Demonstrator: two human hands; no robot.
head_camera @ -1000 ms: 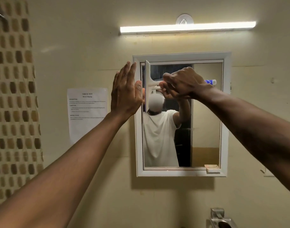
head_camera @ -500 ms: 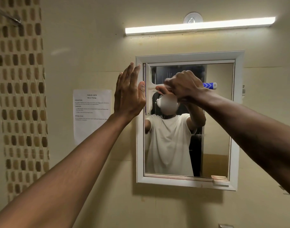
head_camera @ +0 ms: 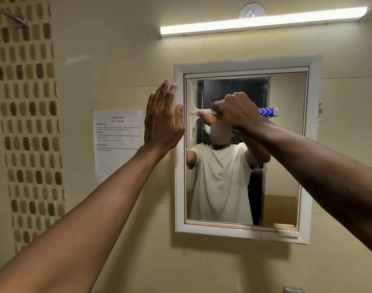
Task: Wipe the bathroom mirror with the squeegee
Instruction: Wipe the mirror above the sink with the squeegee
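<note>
2 hands up at frame centre. Right hand (head_camera: pixel 237 112) fisted round the squeegee (head_camera: pixel 204 112) handle, blue end sticking out right; blade upright vs glass at upper-left edge of the mirror (head_camera: pixel 286 144). Left hand (head_camera: pixel 164 121) flat, fingers together, beside the mirror's left frame, holding nothing. Paper notice (head_camera: pixel 117 144) on wall, left.

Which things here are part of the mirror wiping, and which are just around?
In the job: squeegee, mirror, right hand, left hand.
Just around: paper sheet, light, tile strip.
</note>
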